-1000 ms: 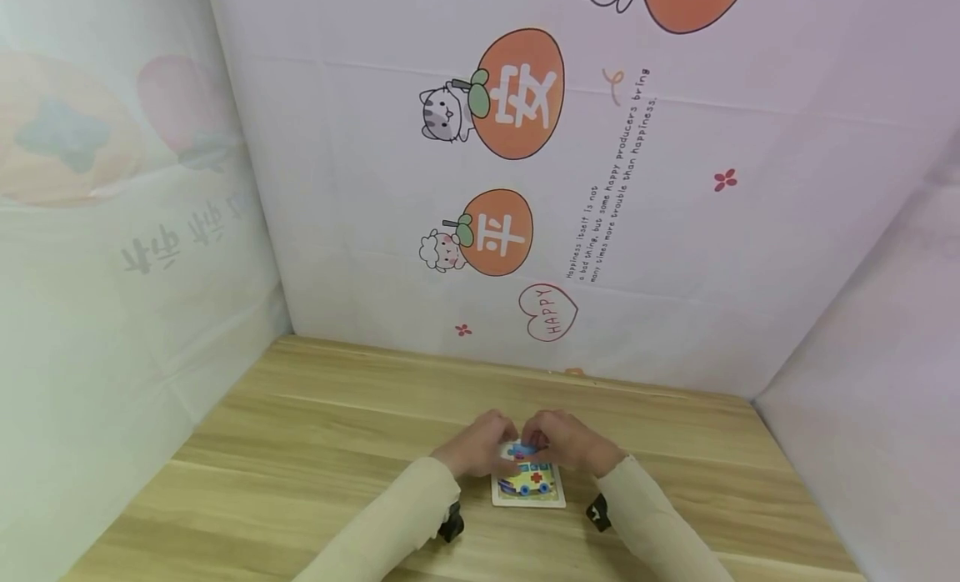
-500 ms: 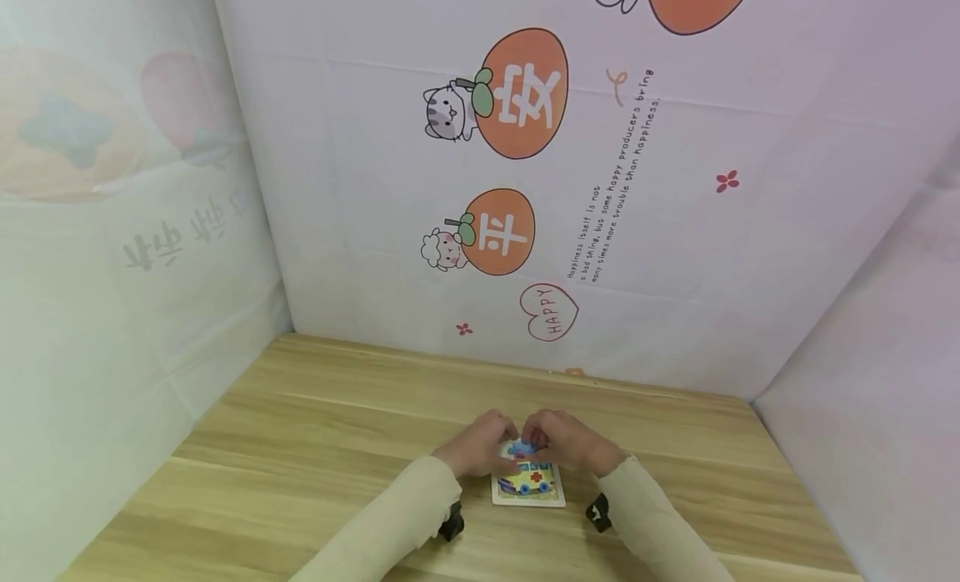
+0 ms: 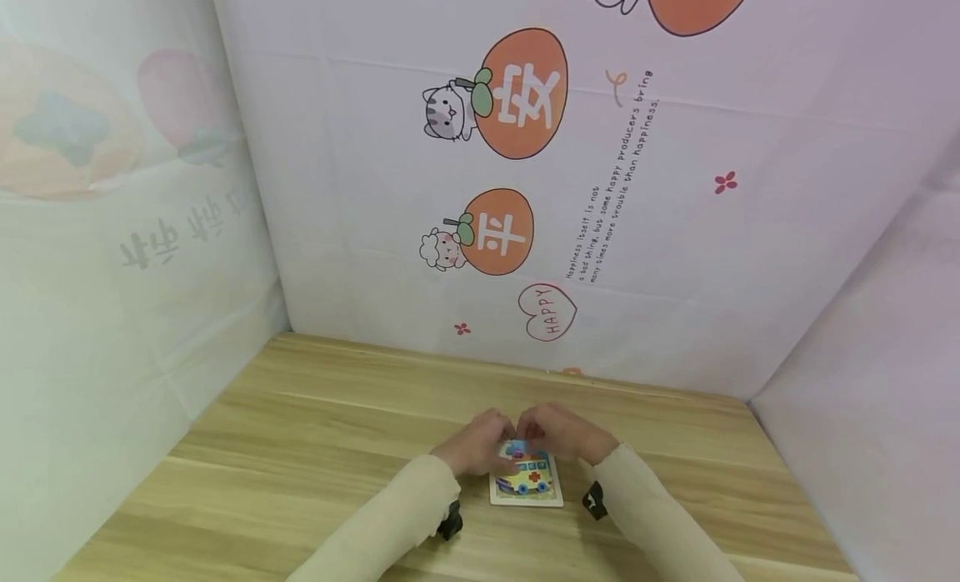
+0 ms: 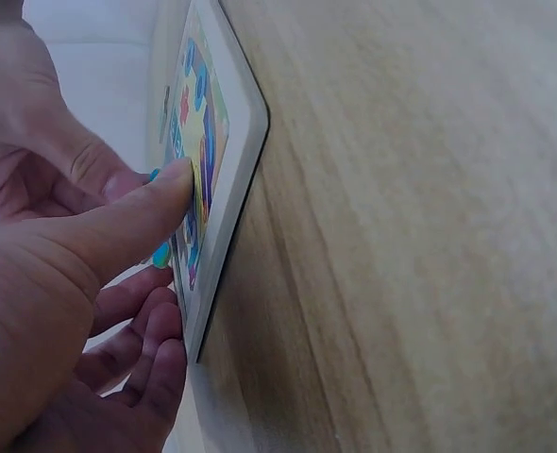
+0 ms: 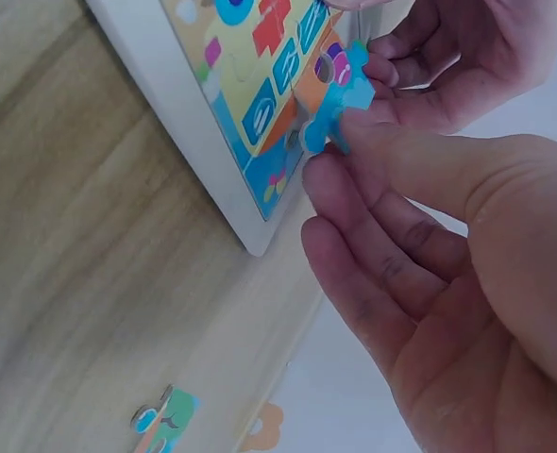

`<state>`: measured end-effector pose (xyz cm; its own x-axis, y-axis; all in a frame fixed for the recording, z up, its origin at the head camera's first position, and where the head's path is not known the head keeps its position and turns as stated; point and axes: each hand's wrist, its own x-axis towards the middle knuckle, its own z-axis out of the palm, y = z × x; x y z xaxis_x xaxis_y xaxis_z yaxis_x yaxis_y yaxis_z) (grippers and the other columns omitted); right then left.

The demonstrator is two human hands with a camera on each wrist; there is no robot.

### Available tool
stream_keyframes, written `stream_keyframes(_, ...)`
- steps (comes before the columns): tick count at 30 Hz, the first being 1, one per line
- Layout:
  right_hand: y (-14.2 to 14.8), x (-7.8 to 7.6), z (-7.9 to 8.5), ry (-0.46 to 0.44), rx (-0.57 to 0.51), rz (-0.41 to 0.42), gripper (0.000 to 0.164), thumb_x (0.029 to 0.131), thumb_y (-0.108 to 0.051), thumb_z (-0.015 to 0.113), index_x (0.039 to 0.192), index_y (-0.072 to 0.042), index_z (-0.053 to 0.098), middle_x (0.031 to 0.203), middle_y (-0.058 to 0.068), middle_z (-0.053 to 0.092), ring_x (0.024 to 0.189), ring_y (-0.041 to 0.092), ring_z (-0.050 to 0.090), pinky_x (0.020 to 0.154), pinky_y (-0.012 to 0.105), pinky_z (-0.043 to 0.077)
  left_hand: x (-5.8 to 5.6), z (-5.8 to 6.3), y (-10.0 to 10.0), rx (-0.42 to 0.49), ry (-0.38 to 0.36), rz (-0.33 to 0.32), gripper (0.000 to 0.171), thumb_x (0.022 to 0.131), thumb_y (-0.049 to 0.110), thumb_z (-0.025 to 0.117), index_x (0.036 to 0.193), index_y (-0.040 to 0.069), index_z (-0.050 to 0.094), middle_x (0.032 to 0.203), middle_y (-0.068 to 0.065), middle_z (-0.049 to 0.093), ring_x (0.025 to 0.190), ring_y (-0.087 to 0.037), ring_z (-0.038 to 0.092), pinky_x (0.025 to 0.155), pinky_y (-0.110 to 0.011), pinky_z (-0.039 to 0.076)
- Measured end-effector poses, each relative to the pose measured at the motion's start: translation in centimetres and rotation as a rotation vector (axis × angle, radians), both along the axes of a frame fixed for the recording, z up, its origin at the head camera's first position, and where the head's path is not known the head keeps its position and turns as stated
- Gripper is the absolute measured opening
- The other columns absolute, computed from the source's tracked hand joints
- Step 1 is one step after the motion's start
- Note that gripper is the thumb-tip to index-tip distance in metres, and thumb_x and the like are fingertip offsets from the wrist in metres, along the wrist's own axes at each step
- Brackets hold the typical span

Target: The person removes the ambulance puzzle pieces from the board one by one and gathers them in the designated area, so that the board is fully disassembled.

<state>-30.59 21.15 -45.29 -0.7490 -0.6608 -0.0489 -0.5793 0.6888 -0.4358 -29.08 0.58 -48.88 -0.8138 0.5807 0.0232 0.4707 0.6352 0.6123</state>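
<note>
A jigsaw puzzle board (image 3: 527,505) with a white frame and a yellow ambulance picture lies on the wooden table. My left hand (image 3: 478,445) grips its far left edge, thumb on the picture and the other fingers curled at the rim, seen in the left wrist view. My right hand (image 3: 558,432) pinches a blue and orange jigsaw piece (image 5: 340,92) between thumb and index finger. That piece tilts up over the far part of the board, with a bare grey gap beside it. Fingers of both hands meet close together there.
Another jigsaw piece (image 5: 170,420), green and orange with blue, lies on the table in the right wrist view. White printed cloth (image 3: 375,190) rises behind the table (image 3: 315,432) and along both sides.
My right hand has shifted slightly left and away from me, showing more of the ambulance picture. The left hand stays nearly still at the board.
</note>
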Motion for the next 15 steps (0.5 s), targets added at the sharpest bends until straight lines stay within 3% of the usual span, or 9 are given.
stream_keyframes(15, 0.4, -0.9, 1.3, -0.061, -0.039, 0.023, 0.011, 0.097, 0.005, 0.068, 0.097, -0.004, 0.075, 0.099, 0.007, 0.077, 0.095, 0.020, 0.072, 0.089, 0.035, 0.063, 0.2, 0.1, -0.1, -0.021, 0.000, 0.022, 0.050, 0.087, 0.027, 0.089, 0.125, 0.003, 0.068, 0.121, -0.004, 0.063, 0.112, -0.016, 0.061, 0.103, -0.032, 0.056)
